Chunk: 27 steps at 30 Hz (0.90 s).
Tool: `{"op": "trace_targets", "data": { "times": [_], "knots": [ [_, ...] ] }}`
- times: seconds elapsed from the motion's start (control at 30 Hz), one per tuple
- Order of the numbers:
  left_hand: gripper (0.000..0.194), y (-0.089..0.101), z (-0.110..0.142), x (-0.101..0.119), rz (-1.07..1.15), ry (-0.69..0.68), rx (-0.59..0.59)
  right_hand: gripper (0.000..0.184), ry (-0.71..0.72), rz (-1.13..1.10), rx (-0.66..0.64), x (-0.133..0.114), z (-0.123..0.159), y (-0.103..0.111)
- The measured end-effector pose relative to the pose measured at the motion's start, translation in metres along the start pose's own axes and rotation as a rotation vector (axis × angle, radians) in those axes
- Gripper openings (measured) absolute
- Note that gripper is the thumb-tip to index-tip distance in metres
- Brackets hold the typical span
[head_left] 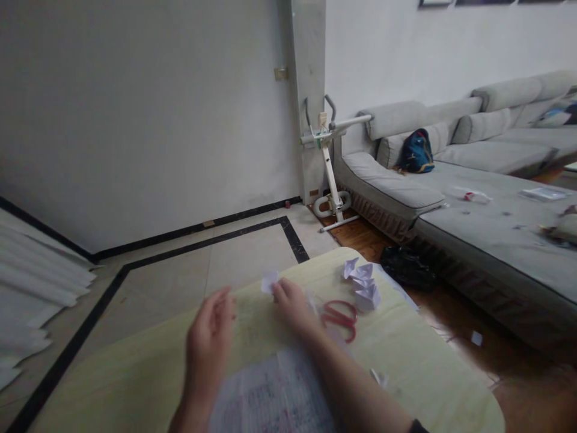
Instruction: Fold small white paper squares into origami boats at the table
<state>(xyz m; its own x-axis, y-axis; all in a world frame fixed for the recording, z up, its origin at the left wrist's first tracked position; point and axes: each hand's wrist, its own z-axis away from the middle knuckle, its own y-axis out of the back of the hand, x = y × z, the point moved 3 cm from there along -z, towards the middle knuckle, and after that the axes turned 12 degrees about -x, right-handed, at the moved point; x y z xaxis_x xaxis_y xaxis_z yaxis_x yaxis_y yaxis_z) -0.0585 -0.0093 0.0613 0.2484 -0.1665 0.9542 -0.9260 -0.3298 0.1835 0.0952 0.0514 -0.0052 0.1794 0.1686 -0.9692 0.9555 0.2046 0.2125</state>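
Note:
My right hand [292,304] pinches a small white piece of paper [269,281] above the far part of the pale yellow table [433,367]. To its left, my left hand [211,328] is raised over the table, blurred, its fingers loosely curved and apart with nothing seen in them. Red-handled scissors [341,320] lie just right of my right wrist; their blades are partly hidden. Several folded white paper shapes [364,284] stand beyond the scissors, near the table's right edge. Below my hands lies a sheet with writing [273,397], partly covered by my right forearm.
A white scrap [378,377] lies right of my forearm. Past the table's right edge are a black plastic bag [406,267] and a grey sofa [487,240]. An exercise machine [331,165] stands by the wall; a white curtain [36,300] hangs at left.

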Motion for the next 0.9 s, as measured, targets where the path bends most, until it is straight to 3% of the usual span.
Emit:
{"op": "trace_targets", "data": {
  "times": [0.13, 0.27, 0.4, 0.5, 0.67, 0.9],
  "knots": [
    [0.030, -0.028, -0.011, -0.032, 0.008, 0.151, -0.084, 0.026, 0.054, 0.048, -0.038, 0.004, 0.001, -0.004],
    [0.033, -0.051, -0.016, -0.053, 0.126, 0.181, -0.128, 0.026, 0.096, 0.144, -0.108, 0.006, 0.003, -0.008],
    [0.028, -0.053, -0.015, -0.066, 0.341, 0.241, -0.016, 0.027, 0.087, 0.191, -0.160, 0.004, 0.005, -0.009],
    [0.028, -0.055, -0.013, -0.073, 0.567, 0.292, -0.013, 0.026, 0.091, 0.127, -0.146, 0.003, 0.005, -0.007],
    [0.026, -0.058, -0.012, -0.073, 0.731, 0.333, -0.081, 0.015, 0.048, -0.004, -0.096, 0.002, 0.004, 0.001],
    [0.032, -0.056, -0.008, -0.070, 0.691, 0.350, -0.250, 0.018, -0.064, -0.073, -0.043, -0.005, 0.002, 0.008]
  ]
}}
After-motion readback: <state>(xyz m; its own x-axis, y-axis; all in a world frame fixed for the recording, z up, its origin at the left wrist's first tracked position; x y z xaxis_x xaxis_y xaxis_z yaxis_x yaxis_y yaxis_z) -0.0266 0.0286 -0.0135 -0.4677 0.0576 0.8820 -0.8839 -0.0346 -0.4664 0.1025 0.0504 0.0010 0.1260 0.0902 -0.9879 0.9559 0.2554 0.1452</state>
